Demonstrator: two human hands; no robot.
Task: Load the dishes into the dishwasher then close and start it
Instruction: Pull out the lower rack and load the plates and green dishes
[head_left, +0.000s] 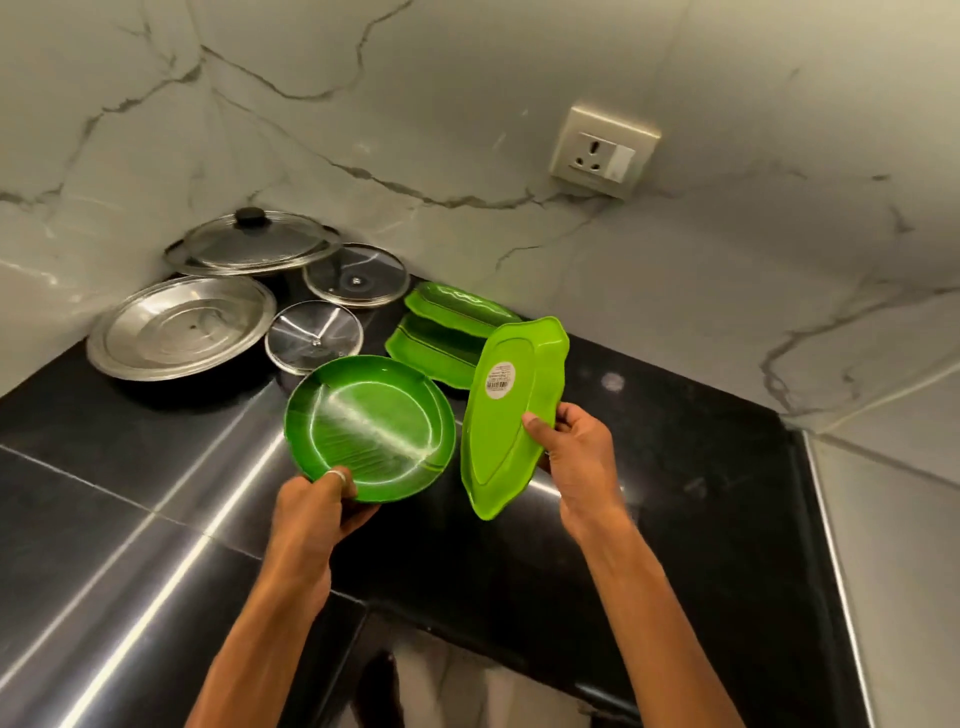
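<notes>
My left hand (317, 499) pinched the near rim of the round green plate (369, 426), thumb on top, holding it tilted above the black counter (156, 467). My right hand (576, 457) gripped the long green tray (514, 415) by its right edge, turned up so its underside and a barcode sticker (500, 379) faced me. The two dishes hung just beside each other. Behind them more green trays (441, 338) lay stacked on the counter, near a steel plate (182, 325), two glass lids (356, 275) and a knobbed lid (254, 241) in the corner.
</notes>
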